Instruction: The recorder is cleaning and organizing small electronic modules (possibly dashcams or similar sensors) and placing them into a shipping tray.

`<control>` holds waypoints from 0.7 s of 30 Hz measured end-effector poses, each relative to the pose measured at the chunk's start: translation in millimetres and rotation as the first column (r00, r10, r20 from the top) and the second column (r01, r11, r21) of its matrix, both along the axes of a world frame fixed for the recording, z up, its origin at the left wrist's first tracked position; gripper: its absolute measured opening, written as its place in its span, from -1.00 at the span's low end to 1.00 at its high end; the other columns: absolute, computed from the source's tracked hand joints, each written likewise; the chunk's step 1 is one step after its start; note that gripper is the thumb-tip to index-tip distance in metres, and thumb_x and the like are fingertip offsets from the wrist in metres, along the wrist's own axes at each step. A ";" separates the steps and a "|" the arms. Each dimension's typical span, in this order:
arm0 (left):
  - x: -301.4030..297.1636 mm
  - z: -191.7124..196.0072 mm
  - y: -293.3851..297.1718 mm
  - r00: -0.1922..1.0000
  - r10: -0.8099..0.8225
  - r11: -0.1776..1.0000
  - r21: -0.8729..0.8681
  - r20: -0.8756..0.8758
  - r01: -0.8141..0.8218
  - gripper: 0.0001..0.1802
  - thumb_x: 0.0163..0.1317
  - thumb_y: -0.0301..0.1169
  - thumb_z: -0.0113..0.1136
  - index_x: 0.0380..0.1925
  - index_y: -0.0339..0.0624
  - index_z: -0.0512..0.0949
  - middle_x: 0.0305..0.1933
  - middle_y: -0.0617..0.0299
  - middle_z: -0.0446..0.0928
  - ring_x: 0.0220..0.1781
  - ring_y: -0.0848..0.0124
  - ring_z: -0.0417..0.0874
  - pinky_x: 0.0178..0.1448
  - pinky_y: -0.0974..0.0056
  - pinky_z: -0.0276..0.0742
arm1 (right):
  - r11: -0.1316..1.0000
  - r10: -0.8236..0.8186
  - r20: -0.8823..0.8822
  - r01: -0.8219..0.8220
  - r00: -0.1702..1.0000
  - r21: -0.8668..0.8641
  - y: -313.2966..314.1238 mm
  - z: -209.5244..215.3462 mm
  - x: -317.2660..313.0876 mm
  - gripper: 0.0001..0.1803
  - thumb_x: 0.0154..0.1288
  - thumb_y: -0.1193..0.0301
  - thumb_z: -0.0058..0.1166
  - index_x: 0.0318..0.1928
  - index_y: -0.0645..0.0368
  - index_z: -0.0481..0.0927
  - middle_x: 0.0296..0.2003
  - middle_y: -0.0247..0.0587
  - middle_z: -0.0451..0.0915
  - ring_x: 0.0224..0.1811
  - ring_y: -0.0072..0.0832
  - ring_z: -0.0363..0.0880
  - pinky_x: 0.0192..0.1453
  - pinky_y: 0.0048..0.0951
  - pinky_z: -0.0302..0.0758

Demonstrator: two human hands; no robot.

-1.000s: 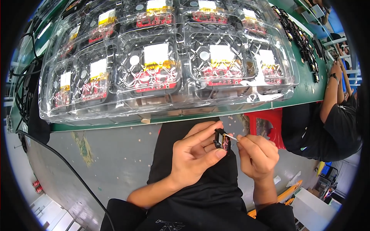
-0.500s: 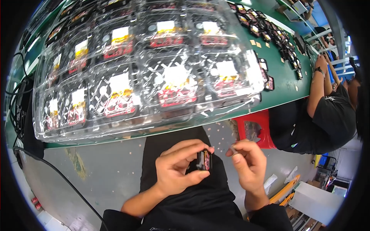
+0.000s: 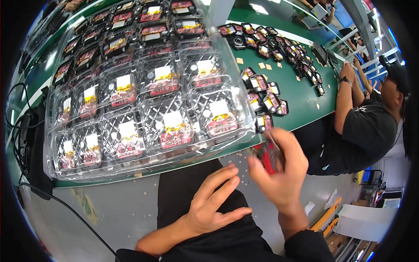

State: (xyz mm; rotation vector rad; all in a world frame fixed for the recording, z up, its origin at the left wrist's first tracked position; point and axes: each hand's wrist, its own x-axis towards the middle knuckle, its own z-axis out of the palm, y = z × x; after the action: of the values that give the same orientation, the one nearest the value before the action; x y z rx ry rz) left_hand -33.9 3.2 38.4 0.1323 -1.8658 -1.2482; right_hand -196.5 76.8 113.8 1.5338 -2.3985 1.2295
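My left hand point(image 3: 214, 201) is over my lap with its fingers apart and nothing in them. To the right, by the table's front edge, my right hand point(image 3: 283, 174) grips a small black electronic module point(image 3: 263, 153), smeared by motion and partly hidden by the fingers. Just beyond it lies a small group of similar black modules point(image 3: 271, 103) with red circuit boards. A clear plastic tray point(image 3: 248, 126) takes up the left of the table; its pockets hold several such modules, many with yellow strips and white patches.
A long heap of black modules point(image 3: 301, 65) and small tan squares point(image 3: 268, 67) lie on the green table point(image 3: 244, 52). To the right sits a co-worker point(image 3: 371, 118) in a dark shirt. A red stool point(image 3: 271, 163) shows behind my right hand; cables point(image 3: 65, 201) hang at left.
The small black module has left my left hand, whose fingers have spread. My right hand has moved up toward the table edge, now with a module. The view has shifted, showing more of the table.
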 end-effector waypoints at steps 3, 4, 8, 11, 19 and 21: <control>0.2 -13.8 5.5 1.000 -0.009 1.000 0.030 0.018 0.008 -0.15 0.07 -0.27 0.62 0.31 -0.37 0.42 0.24 -0.27 0.51 0.26 -0.13 0.62 0.31 -0.01 0.61 | 1.000 0.004 -0.211 0.002 0.977 0.028 -34.5 1.2 -26.5 -0.43 0.06 0.38 0.52 0.05 0.30 0.57 -0.06 -0.02 0.63 -0.25 -0.16 0.72 -0.23 -0.33 0.67; 0.0 -15.4 10.1 0.999 0.001 0.991 0.133 0.053 -0.008 -0.27 0.02 -0.37 0.63 0.21 -0.30 0.53 0.22 -0.13 0.53 0.26 -0.04 0.62 0.32 0.01 0.60 | 0.996 -0.005 -0.225 0.026 0.974 0.089 -42.9 2.3 -30.4 -0.47 0.14 0.34 0.47 0.08 0.27 0.59 -0.08 -0.07 0.61 -0.25 -0.16 0.72 -0.21 -0.31 0.66; 4.6 -33.3 12.2 0.990 -0.011 0.986 0.168 0.143 -0.013 -0.34 0.06 -0.40 0.59 0.19 -0.29 0.55 0.23 -0.04 0.55 0.22 0.06 0.64 0.29 0.08 0.61 | 0.977 -0.151 -0.264 0.185 0.953 0.107 -47.6 12.7 -69.9 -0.64 0.37 0.33 0.27 0.11 0.18 0.61 -0.17 -0.05 0.56 -0.19 -0.12 0.68 -0.11 -0.15 0.60; 1.1 -38.0 8.5 0.981 -0.055 0.983 0.180 0.188 0.020 -0.38 0.11 -0.37 0.56 0.16 -0.38 0.55 0.19 -0.13 0.58 0.21 0.03 0.65 0.30 0.10 0.58 | 0.874 -0.395 -0.338 0.463 0.854 0.149 -23.0 12.8 -119.8 -0.74 0.49 0.36 0.10 0.08 0.19 0.64 -0.19 0.01 0.54 -0.11 -0.06 0.64 -0.05 -0.10 0.55; 1.5 -45.9 1.2 0.963 -0.075 0.970 0.243 0.259 0.010 -0.41 0.13 -0.38 0.53 0.15 -0.35 0.57 0.18 -0.08 0.59 0.18 0.06 0.65 0.28 0.14 0.56 | 0.914 -0.332 -0.300 0.384 0.894 0.132 -22.4 16.5 -125.7 -0.57 0.37 0.26 0.28 0.10 0.29 0.62 -0.11 0.00 0.63 -0.18 -0.09 0.64 -0.04 -0.19 0.56; 2.0 -46.8 1.7 0.961 -0.078 0.966 0.258 0.265 0.007 -0.41 0.13 -0.38 0.53 0.15 -0.35 0.57 0.17 -0.08 0.59 0.18 0.06 0.65 0.28 0.15 0.56 | 0.874 -0.288 -0.027 0.274 0.957 0.402 -34.1 31.4 -91.8 -0.48 0.26 0.21 0.39 0.11 0.27 0.62 -0.12 -0.01 0.63 -0.21 -0.13 0.64 -0.09 -0.22 0.57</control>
State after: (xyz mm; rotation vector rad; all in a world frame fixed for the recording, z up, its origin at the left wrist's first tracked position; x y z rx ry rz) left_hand -31.8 4.9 -8.4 0.4250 -1.9384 -1.5627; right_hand -288.3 42.8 145.2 1.1709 -2.9027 0.7419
